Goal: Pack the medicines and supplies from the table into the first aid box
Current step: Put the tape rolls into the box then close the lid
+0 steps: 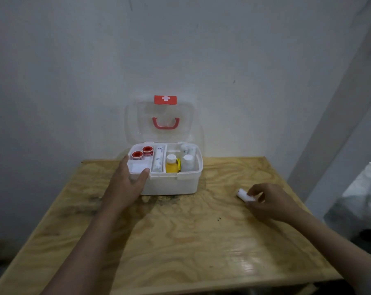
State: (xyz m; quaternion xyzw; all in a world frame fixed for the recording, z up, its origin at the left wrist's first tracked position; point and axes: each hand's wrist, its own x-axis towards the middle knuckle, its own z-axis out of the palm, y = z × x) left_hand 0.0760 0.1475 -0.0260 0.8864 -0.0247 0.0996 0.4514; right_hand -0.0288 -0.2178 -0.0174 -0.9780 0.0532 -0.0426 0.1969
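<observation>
The white first aid box (176, 184) stands at the back of the table, its clear lid (165, 120) raised against the wall. Inside lie two red tape rolls (142, 153), a wrapped bandage (158, 159), a yellow bottle (172, 165) and white bottles (188, 160). My left hand (127, 186) grips the box's front left corner, thumb on the rim. To the right, my right hand (269, 201) closes its fingers on a small white roll (244, 194) lying on the table.
The plywood table (180, 241) ends close to the wall behind the box. Its right edge runs beside a grey door frame (333, 133). Dark specks (219, 219) mark the wood near the middle.
</observation>
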